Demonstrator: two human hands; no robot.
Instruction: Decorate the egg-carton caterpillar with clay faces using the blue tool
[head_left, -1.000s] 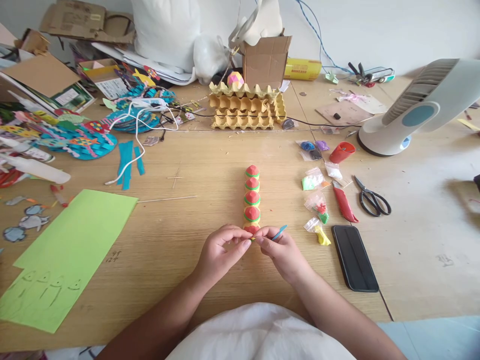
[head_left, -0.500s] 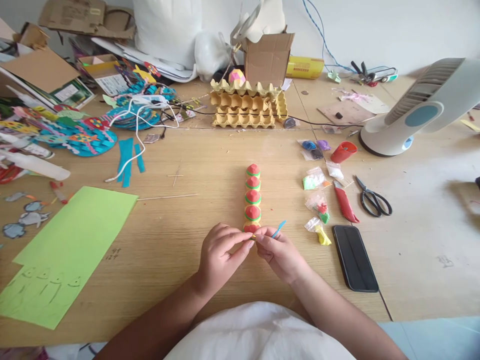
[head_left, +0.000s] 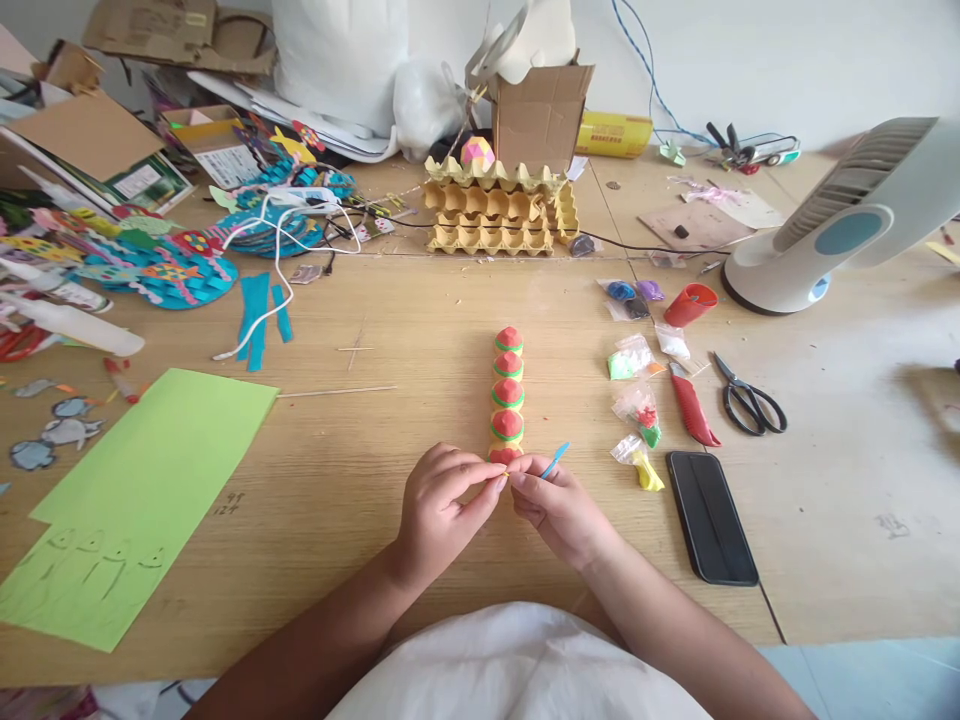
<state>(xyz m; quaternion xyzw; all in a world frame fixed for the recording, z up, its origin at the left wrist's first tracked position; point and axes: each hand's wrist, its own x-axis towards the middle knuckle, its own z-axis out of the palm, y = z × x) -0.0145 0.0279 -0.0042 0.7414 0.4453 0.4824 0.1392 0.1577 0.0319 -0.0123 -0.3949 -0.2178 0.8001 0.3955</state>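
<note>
On this wooden table (head_left: 420,340), a tiny yellow bit (head_left: 508,474) at twelve o'clock is pinched in my left hand (head_left: 450,505), my right hand (head_left: 561,510) clamps a blue tool (head_left: 556,459), and beyond, four domes (head_left: 508,393) show bands and caps, the half-hidden fifth dome (head_left: 505,456) probably unfinished.

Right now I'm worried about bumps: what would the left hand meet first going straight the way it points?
Probably the right hand, just past the tiny yellow bit at the tips of the left hand; the nearest red-topped piece looks close, but depth is unclear.

Left grip (head_left: 442,502) apparently pinches a yellow bit (head_left: 506,474); right grip (head_left: 561,508) holds a blue tool (head_left: 556,459).
</note>
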